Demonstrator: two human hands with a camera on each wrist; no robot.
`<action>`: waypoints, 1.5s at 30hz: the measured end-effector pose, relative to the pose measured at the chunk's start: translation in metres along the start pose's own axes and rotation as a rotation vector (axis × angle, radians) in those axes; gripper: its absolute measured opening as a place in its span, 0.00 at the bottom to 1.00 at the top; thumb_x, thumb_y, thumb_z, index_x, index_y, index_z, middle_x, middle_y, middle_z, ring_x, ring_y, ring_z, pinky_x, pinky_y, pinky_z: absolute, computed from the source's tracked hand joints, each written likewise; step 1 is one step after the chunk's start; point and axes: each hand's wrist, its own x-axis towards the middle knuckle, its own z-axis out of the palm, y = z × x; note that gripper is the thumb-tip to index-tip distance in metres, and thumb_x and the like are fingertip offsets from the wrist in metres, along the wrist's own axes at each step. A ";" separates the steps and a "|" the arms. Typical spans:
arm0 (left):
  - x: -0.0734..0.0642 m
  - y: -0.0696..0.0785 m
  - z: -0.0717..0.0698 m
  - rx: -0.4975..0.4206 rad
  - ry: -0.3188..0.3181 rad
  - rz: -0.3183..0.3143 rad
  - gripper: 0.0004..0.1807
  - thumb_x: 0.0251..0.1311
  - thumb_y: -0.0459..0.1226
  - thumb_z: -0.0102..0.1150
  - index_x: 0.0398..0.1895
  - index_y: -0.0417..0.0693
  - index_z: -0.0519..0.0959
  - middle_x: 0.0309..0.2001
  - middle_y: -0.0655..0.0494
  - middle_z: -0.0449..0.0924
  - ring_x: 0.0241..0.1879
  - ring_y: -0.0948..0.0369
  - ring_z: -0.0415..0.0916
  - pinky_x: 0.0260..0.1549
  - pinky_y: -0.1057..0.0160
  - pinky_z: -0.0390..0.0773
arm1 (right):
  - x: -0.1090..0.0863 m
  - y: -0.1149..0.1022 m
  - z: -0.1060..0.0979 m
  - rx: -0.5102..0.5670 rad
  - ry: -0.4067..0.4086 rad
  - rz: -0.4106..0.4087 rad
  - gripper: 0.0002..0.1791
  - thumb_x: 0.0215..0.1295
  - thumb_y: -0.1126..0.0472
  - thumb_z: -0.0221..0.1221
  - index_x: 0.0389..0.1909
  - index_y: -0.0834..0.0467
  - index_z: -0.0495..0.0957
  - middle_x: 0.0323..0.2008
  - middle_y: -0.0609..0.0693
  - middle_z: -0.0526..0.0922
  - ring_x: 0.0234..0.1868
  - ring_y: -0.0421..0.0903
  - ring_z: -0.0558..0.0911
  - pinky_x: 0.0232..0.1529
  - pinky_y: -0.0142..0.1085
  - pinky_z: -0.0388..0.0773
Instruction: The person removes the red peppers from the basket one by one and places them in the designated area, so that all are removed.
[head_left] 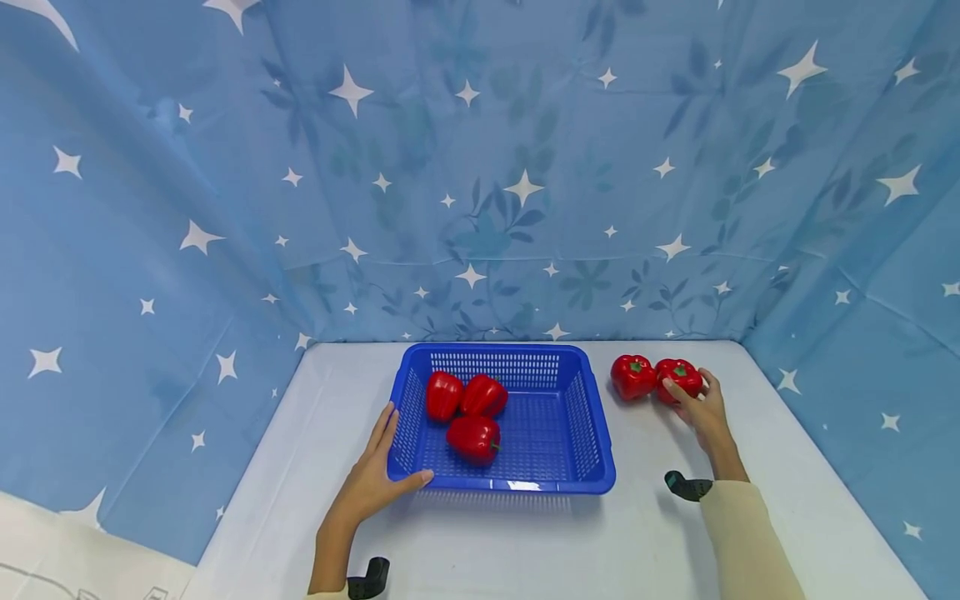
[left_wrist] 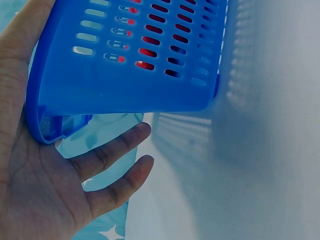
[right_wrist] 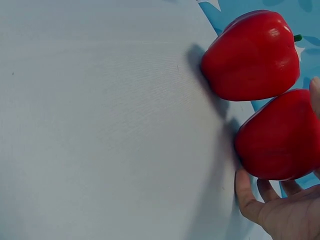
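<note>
A blue plastic basket point(head_left: 517, 485) with slotted sides stands in the middle of the table, three red bell peppers point(head_left: 474, 439) lying in its left half. My left hand point(head_left: 367, 483) rests at the basket's front left corner, thumb along the front rim. Its other fingers reach along the left side, two of them extended past the wall in the left wrist view. To the right of the basket, my right hand point(head_left: 703, 412) grips another red bell pepper point(right_wrist: 277, 140), thumb and fingers on opposite sides. Against that pepper's left side sits one more red bell pepper point(head_left: 632, 377), green stem showing.
The white table point(head_left: 517, 550) ends at the back and sides against a blue curtain point(head_left: 480, 167) with white stars and leaf prints. Black bands with small devices point(head_left: 687, 486) sit at both wrists. Floor shows at the lower left.
</note>
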 end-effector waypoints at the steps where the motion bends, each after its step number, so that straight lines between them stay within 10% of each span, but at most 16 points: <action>1: 0.000 0.000 0.000 -0.002 0.000 0.001 0.64 0.45 0.66 0.65 0.79 0.61 0.37 0.80 0.62 0.30 0.76 0.41 0.45 0.63 0.31 0.62 | -0.001 0.002 0.000 0.003 0.002 0.002 0.57 0.64 0.41 0.60 0.78 0.48 0.29 0.78 0.60 0.32 0.78 0.62 0.43 0.68 0.53 0.61; 16: 0.003 0.002 -0.002 -0.008 0.004 0.016 0.64 0.45 0.67 0.65 0.79 0.62 0.38 0.80 0.64 0.29 0.76 0.40 0.46 0.63 0.31 0.61 | -0.021 0.005 -0.005 0.012 0.077 -0.007 0.57 0.61 0.37 0.61 0.78 0.45 0.32 0.79 0.58 0.37 0.78 0.61 0.43 0.70 0.57 0.59; 31: 0.003 0.001 -0.004 -0.001 -0.005 0.012 0.64 0.45 0.66 0.65 0.79 0.63 0.36 0.80 0.64 0.29 0.76 0.40 0.45 0.63 0.31 0.62 | -0.046 -0.028 -0.006 -0.210 0.276 -0.229 0.52 0.62 0.41 0.61 0.78 0.50 0.41 0.77 0.59 0.45 0.78 0.59 0.47 0.67 0.64 0.62; 45: 0.001 -0.001 0.000 -0.026 -0.002 0.009 0.64 0.46 0.65 0.66 0.79 0.63 0.37 0.80 0.66 0.28 0.77 0.41 0.44 0.65 0.31 0.59 | -0.068 -0.084 0.018 -0.311 0.063 -0.466 0.46 0.62 0.46 0.64 0.76 0.53 0.52 0.75 0.65 0.46 0.74 0.68 0.55 0.61 0.69 0.65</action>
